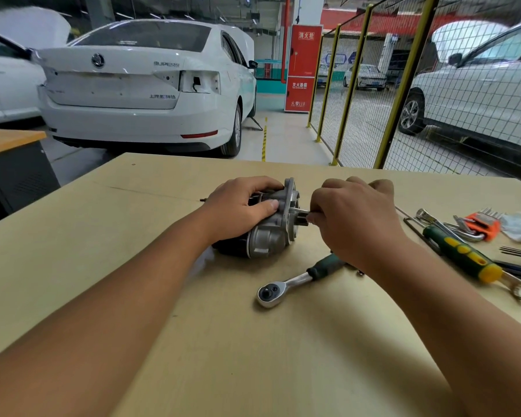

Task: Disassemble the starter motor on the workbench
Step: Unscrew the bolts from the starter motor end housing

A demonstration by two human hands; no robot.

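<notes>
Nearest the camera, in front of the motor, a chrome ratchet wrench with a dark green grip point(295, 281) lies unused on the pale plywood workbench point(193, 341). Just behind it sits the task's thing, a starter motor with a black cylindrical body and grey cast-aluminium nose housing point(266, 233), lying on its side near the bench's middle. The left hand point(241, 206) is curled over the motor's top, gripping it steady. The right hand point(352, 218), at the motor's right end, is closed around a slim metal tool or long bolt point(298, 210) that meets the nose flange; which of the two it is cannot be told. To the motor's right lie a green-and-yellow handled screwdriver point(460, 254) and an orange holder of hex keys point(481, 225). Beyond the motor, past the bench edge, stands a white saloon car point(139, 85).

Judging by the housing still joined to the body, disassembly looks early: fasteners are being worked, and separating housing, armature and solenoid remains.
</notes>
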